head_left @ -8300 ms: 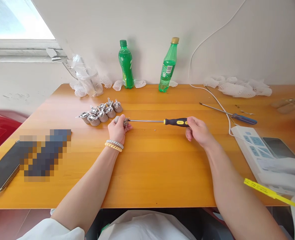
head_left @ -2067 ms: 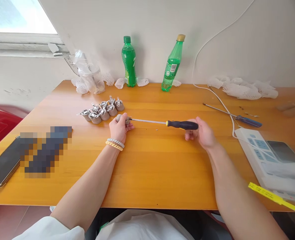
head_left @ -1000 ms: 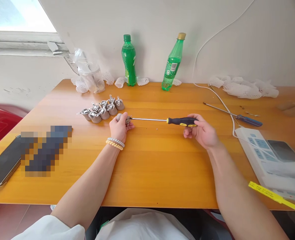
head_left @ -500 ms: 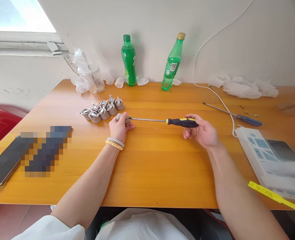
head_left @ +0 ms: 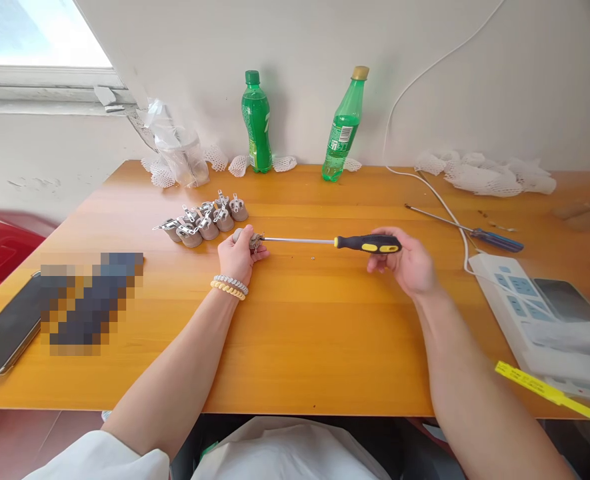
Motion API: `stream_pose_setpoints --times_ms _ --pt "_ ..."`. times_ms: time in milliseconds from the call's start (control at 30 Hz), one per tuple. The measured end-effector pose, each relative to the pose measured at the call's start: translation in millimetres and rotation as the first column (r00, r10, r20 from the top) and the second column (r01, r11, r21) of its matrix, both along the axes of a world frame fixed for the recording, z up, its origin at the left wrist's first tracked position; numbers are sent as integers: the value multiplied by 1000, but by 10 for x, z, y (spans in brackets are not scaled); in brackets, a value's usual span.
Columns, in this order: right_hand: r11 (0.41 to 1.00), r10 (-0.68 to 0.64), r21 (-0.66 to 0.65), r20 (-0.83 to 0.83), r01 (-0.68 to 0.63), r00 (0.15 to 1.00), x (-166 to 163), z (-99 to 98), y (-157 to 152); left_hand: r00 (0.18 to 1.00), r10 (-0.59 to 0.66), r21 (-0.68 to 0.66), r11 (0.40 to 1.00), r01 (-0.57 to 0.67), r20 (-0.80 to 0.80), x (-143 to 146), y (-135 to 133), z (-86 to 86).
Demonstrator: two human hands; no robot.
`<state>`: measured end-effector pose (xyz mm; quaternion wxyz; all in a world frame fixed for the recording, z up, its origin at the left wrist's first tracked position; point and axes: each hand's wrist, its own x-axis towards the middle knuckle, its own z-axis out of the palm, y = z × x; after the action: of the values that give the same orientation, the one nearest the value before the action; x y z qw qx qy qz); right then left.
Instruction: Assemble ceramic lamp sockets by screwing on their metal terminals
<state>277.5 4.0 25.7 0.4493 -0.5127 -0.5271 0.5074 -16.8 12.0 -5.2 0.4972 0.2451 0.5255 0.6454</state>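
My left hand rests on the wooden table, fingers closed around a small grey fitting with a metal clip. My right hand grips the black and yellow handle of a long screwdriver. Its thin shaft runs level to the left and its tip meets the fitting. Just behind my left hand lies a cluster of several similar grey fittings.
Two green bottles stand by the wall, with a plastic bag and white foam nets. A blue-handled screwdriver, a white power strip and a phone lie on the table.
The screwdriver handle has turned in my right hand; its yellow stripe now faces me. My fingers have shifted along the handle. My left hand has stayed put.
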Motion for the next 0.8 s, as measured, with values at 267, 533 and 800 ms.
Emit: stream_pose_setpoints --times_ms 267,533,800 --pt "1000 -3 6 108 3 994 15 -45 -2 1000 17 -8 1000 -17 6 -11 9 -12" --pt "992 102 -85 98 -94 990 49 -44 2 999 38 -7 999 -38 30 -20 23 -12" --pt "999 32 -15 64 -31 997 18 -23 -23 999 30 -5 1000 -30 21 -16 13 -15"
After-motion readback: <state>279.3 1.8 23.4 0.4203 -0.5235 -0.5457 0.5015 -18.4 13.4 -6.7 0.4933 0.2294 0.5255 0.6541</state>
